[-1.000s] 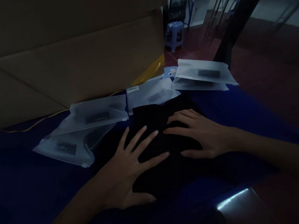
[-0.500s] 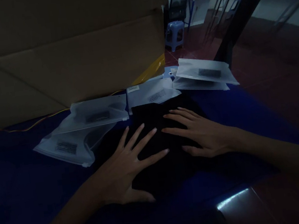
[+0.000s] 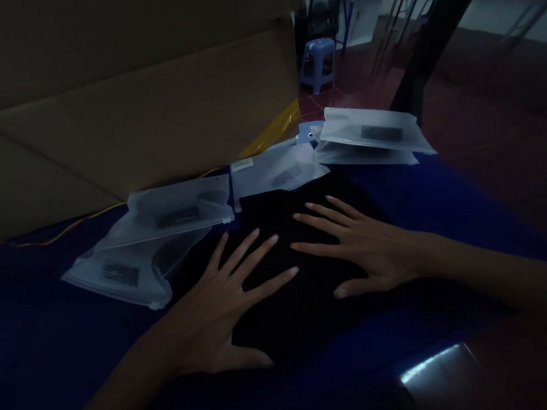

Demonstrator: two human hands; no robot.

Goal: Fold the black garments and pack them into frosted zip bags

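Note:
A black cloth item (image 3: 308,281), its exact kind lost in the dim light, lies spread on the blue table surface (image 3: 34,344). My left hand (image 3: 221,306) rests flat on its left part, fingers spread wide. On the right part lies my right hand (image 3: 364,243), also palm down with its fingers apart. Just beyond the left fingers are two frosted zip bags (image 3: 125,268) with dark printed labels, one overlapping the other. Another flat pale bag (image 3: 276,171) with print touches or nearly touches the cloth's far edge.
A large cardboard box (image 3: 141,115) stands along the back left, with yellow tape (image 3: 274,131) at its corner and a thin wire (image 3: 56,235) at its foot. More zip bags (image 3: 370,135) lie at the far right. A blue stool (image 3: 319,64) stands on the red floor behind.
My left hand has slid slightly left over the black cloth. The right hand's fingers have spread a little wider. The bags stay where they were.

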